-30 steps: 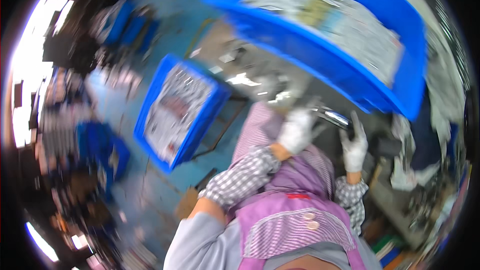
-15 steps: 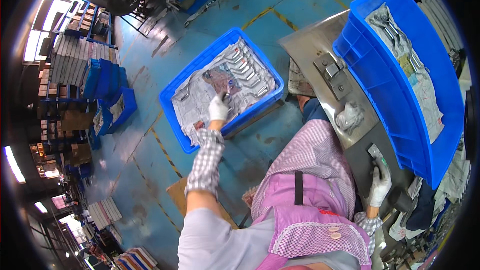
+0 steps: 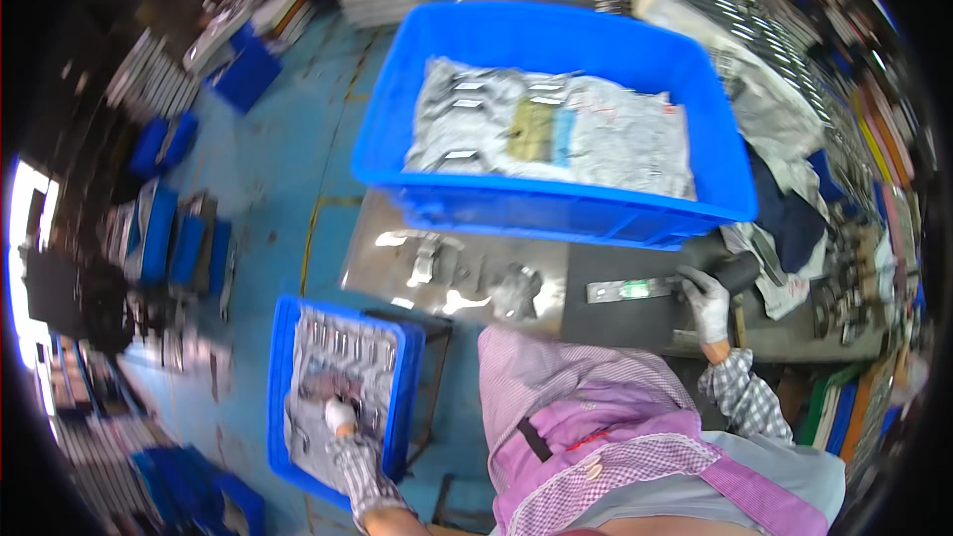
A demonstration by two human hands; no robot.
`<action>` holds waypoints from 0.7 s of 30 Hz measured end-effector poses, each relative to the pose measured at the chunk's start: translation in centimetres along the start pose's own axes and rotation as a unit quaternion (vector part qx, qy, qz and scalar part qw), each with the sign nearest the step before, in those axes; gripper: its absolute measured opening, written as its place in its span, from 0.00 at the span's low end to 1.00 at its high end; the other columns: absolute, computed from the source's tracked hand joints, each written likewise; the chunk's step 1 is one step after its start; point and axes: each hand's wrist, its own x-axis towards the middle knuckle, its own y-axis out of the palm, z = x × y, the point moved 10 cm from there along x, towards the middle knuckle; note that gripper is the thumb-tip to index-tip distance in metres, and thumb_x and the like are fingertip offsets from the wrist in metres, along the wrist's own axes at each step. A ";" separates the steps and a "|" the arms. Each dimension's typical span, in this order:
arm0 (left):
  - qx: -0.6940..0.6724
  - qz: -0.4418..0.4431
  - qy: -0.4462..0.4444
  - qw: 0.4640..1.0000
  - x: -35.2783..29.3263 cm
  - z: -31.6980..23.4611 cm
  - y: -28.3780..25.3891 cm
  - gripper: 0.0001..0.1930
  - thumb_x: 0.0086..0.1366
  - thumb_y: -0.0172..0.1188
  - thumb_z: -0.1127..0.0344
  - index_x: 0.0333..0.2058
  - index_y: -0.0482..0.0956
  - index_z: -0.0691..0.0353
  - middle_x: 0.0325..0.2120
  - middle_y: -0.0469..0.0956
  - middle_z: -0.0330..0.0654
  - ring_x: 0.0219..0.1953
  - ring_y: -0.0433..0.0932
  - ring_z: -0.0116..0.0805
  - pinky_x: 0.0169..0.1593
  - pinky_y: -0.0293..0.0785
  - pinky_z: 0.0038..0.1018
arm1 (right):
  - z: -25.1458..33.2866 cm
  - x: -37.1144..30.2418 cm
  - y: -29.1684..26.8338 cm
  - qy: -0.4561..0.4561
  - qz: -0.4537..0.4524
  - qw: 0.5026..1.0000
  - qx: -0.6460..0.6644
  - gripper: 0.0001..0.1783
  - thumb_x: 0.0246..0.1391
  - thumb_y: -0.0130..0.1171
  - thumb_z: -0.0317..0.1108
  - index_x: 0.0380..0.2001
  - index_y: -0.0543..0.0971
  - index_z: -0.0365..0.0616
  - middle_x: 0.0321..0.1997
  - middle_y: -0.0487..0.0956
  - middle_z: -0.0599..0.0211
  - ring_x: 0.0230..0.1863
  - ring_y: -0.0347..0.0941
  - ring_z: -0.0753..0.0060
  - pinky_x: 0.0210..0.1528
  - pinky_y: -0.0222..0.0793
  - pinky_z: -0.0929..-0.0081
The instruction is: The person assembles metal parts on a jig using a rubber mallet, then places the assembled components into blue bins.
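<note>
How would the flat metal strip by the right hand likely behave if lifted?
The flat metal strip looks straight, so probably stiff. Its smooth face might slip against the gloved right hand. Lying flat on the dark surface, it seems unlikely to roll.

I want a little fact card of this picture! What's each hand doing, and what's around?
Left hand: gloved, inside the small blue bin; whether it holds anything is unclear
Right hand: gloved, at one end of a flat metal bar with a green patch; its grip is hard to tell
Big blue bin: grey lining, a few shiny pieces
Apron: pink-purple, partly checked
Floor: blue
</note>
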 end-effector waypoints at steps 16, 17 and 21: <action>-0.185 0.014 0.685 0.704 -24.6 -83.1 -36.4 0.18 0.70 0.58 0.67 0.55 0.81 0.69 0.44 0.85 0.55 0.45 0.85 0.44 0.51 0.78 0.34 | -3.3 -3.8 -3.3 -0.132 -0.120 0.951 -0.251 0.19 0.55 0.62 0.32 0.50 0.84 0.55 0.45 0.79 0.63 0.41 0.81 0.55 0.44 0.79 0.60; -0.096 0.054 0.679 0.726 -23.3 -87.3 -33.5 0.20 0.69 0.61 0.63 0.55 0.81 0.68 0.45 0.85 0.57 0.47 0.85 0.50 0.53 0.78 0.37 | -3.2 -3.9 -3.5 -0.132 -0.129 0.955 -0.231 0.18 0.55 0.61 0.32 0.50 0.84 0.54 0.46 0.79 0.63 0.41 0.81 0.54 0.45 0.79 0.60; 0.061 -0.050 0.646 0.759 -21.5 -96.4 -28.1 0.28 0.63 0.67 0.52 0.55 0.81 0.66 0.48 0.84 0.58 0.50 0.83 0.56 0.54 0.77 0.42 | -3.0 -3.6 -4.0 -0.134 -0.123 0.959 -0.218 0.18 0.56 0.62 0.32 0.50 0.84 0.54 0.46 0.79 0.63 0.39 0.81 0.53 0.41 0.79 0.58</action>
